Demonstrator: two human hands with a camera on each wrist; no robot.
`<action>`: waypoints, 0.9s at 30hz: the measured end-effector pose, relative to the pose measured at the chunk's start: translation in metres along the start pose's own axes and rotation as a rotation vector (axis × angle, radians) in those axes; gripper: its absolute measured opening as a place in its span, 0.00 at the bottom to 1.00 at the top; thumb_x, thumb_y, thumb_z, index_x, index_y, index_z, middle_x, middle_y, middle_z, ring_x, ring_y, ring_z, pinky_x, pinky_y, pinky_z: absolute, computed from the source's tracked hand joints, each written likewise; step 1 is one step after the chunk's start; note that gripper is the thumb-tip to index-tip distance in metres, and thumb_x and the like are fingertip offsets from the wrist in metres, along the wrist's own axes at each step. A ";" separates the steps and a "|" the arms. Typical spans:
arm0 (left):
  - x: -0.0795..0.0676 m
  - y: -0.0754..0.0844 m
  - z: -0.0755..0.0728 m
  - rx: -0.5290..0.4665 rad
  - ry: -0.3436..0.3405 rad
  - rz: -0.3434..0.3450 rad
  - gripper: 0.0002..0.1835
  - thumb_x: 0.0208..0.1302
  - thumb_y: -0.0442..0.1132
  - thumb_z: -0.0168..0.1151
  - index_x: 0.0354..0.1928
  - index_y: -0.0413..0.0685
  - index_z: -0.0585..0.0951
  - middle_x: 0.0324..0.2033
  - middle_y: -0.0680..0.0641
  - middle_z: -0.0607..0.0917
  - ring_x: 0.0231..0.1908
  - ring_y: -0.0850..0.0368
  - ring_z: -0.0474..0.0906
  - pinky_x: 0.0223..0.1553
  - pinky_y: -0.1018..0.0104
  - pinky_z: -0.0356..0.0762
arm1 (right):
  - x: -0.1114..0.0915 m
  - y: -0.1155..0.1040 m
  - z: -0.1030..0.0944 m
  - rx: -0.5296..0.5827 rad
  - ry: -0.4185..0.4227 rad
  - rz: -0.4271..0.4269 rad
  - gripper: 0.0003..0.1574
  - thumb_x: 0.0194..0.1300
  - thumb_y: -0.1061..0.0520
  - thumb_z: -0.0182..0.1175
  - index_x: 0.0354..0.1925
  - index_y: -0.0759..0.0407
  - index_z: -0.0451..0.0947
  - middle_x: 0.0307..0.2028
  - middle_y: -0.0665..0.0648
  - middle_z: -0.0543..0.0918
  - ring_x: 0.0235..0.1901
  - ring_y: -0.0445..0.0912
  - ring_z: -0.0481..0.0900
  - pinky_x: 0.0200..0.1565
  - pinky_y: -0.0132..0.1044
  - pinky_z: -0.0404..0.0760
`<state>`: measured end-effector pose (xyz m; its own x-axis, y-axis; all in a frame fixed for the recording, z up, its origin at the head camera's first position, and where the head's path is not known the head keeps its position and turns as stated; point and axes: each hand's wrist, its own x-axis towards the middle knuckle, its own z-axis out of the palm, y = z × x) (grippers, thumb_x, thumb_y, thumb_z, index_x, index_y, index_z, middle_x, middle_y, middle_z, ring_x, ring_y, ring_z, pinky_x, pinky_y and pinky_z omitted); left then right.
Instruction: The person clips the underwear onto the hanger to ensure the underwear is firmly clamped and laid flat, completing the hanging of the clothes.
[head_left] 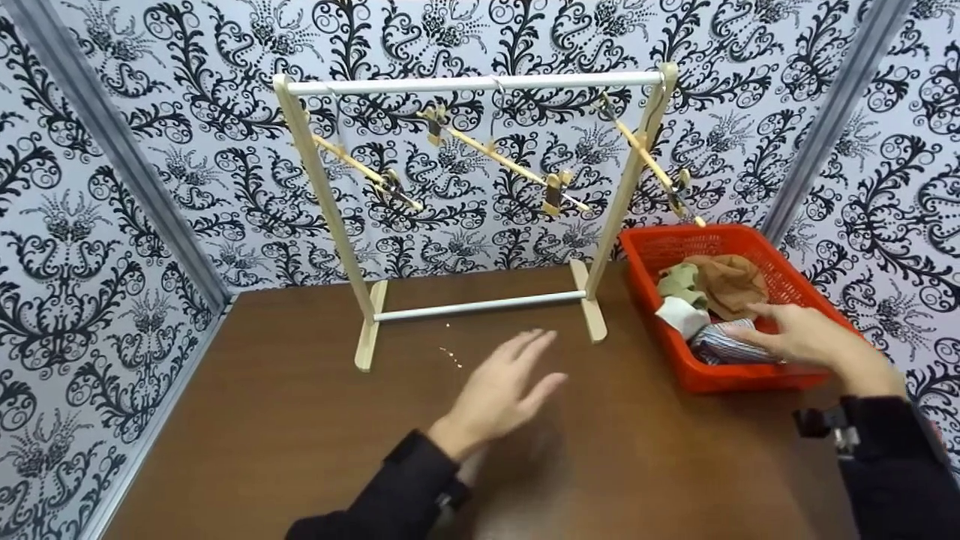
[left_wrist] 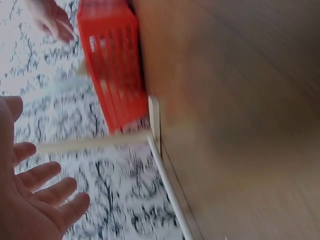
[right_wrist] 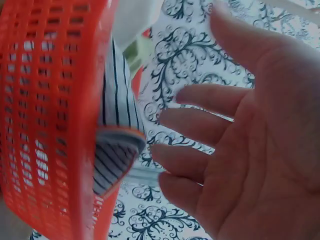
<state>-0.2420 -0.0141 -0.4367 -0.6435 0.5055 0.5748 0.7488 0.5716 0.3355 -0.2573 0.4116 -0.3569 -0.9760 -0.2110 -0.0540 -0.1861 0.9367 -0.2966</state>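
Note:
My right hand (head_left: 814,341) hovers over the front of a red plastic basket (head_left: 739,380), fingers spread and slightly bent. Closest to it lies a striped cloth item (head_left: 724,343); in the right wrist view a gap shows between the fingertips and the striped cloth (right_wrist: 120,95). Beside that in the basket are a white cloth (head_left: 681,316), a green cloth (head_left: 681,285) and a brown cloth (head_left: 731,285). Left of the basket, my left hand (head_left: 495,390) is held above the brown table with its fingers extended, holding nothing.
A small wooden rack with a white top bar (head_left: 480,84) stands at the back of the table (head_left: 285,420). From it hang three clip hangers: a left hanger (head_left: 352,159), a middle hanger (head_left: 499,156) and a right hanger (head_left: 645,157). Patterned walls enclose the back and sides.

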 end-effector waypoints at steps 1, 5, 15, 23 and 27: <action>0.008 0.005 0.005 -0.009 0.008 0.028 0.33 0.76 0.58 0.53 0.74 0.48 0.67 0.68 0.43 0.74 0.68 0.49 0.70 0.68 0.55 0.66 | 0.002 0.003 -0.004 -0.002 -0.028 -0.002 0.54 0.74 0.33 0.54 0.69 0.80 0.59 0.47 0.79 0.81 0.45 0.70 0.82 0.55 0.73 0.69; 0.038 0.029 0.027 -0.068 0.012 0.110 0.29 0.74 0.55 0.58 0.69 0.46 0.73 0.61 0.46 0.79 0.61 0.55 0.75 0.65 0.66 0.69 | 0.010 0.010 -0.019 0.045 -0.177 0.007 0.51 0.73 0.36 0.57 0.65 0.82 0.63 0.40 0.71 0.85 0.36 0.57 0.86 0.53 0.68 0.75; 0.104 0.086 0.078 -0.080 -0.179 0.070 0.29 0.72 0.54 0.62 0.68 0.48 0.74 0.57 0.51 0.82 0.56 0.64 0.77 0.59 0.77 0.69 | 0.023 0.031 -0.034 0.199 -0.539 0.142 0.43 0.75 0.36 0.55 0.62 0.75 0.72 0.41 0.55 0.84 0.38 0.48 0.79 0.42 0.46 0.81; 0.122 0.108 0.104 0.028 -0.220 0.076 0.27 0.71 0.52 0.62 0.67 0.47 0.76 0.63 0.52 0.79 0.61 0.63 0.76 0.62 0.76 0.67 | 0.021 0.033 -0.019 0.155 -0.543 0.138 0.27 0.71 0.35 0.59 0.36 0.58 0.82 0.22 0.47 0.72 0.23 0.40 0.67 0.26 0.31 0.67; 0.130 0.110 0.112 0.007 -0.192 0.078 0.25 0.72 0.50 0.62 0.65 0.46 0.77 0.61 0.51 0.81 0.58 0.62 0.78 0.60 0.77 0.69 | 0.022 0.032 -0.013 0.213 -0.506 0.122 0.23 0.70 0.41 0.64 0.38 0.61 0.83 0.20 0.47 0.72 0.21 0.39 0.67 0.24 0.29 0.67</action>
<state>-0.2608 0.1869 -0.4090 -0.6028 0.6619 0.4455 0.7967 0.5300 0.2905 -0.2867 0.4408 -0.3552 -0.8033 -0.2611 -0.5353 0.0032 0.8969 -0.4423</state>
